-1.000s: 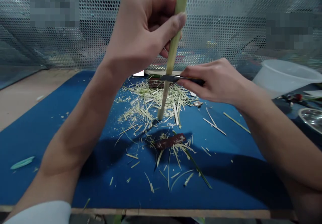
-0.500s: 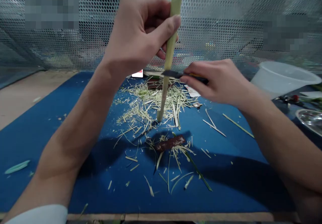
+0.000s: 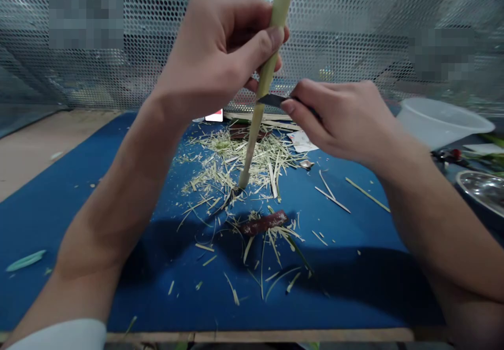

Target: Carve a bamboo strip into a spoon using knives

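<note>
My left hand (image 3: 232,51) grips a pale yellow-green strip (image 3: 255,122), perhaps bamboo, near its upper end. The strip stands tilted, its top leaning right and its lower end down among the shavings. In my right hand (image 3: 334,116) is a knife (image 3: 271,99), its dark blade touching the strip's face just below my left fingers. Most of the knife's handle is hidden inside the fingers. Below lie a heap of pale shavings (image 3: 255,153) and a reddish-brown block (image 3: 264,223) with thin slivers around it.
A blue mat (image 3: 157,297) covers the work surface. At the right stand a white plastic tub (image 3: 441,124) and a shiny metal bowl (image 3: 482,190). A perforated metal screen (image 3: 346,56) rises behind. A teal piece (image 3: 25,261) lies at the left.
The knife has moved up the strip with my right hand. The strip leans a little more, its top further right and its lower end further left.
</note>
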A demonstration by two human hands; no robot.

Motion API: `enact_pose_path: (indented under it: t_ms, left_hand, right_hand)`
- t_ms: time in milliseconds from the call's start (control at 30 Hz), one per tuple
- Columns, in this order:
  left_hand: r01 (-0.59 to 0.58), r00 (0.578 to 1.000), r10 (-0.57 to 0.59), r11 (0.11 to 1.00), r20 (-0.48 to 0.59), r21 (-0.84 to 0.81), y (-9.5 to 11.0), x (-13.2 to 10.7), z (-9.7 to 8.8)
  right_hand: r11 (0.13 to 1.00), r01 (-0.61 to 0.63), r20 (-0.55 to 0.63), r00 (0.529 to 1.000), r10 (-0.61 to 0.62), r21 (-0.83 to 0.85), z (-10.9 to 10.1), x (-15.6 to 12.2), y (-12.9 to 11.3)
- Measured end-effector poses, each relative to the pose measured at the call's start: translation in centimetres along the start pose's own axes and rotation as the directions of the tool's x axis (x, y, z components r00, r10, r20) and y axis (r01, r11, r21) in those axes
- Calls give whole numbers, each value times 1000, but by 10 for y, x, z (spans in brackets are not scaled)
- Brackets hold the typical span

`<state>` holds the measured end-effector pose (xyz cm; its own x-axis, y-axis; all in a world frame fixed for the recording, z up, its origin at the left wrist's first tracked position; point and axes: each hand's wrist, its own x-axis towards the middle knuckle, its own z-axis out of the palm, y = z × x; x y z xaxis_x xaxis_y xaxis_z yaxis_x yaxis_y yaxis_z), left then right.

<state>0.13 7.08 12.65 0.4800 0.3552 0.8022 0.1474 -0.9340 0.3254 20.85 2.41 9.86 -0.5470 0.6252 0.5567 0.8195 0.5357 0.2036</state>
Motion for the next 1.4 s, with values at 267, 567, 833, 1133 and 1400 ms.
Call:
enact_pose_path:
  t_ms: [267,567,833,1133,1400]
  left_hand:
    - [74,995,-74,997,62,2,4,0,-9]
    - [91,991,-91,996,96,11,10,0,-12]
    - [101,993,-99,995,68,-22,11,-1,-11]
    - [152,987,-151,988,46,-13,12,-3,-12]
    - [132,988,-133,991,77,8,3,-2,-14]
  right_hand:
    - [997,-14,-38,999,11,-70,8,8,-11]
    - [1000,-7,35,999,7,10,8,9,-10]
    - [1000,-6,92,996,6,7,7,9,-7]
    - [993,113,305,947,-99,-31,38,-6,-20]
    - [983,69,170,980,-99,172,37,-5,-14]
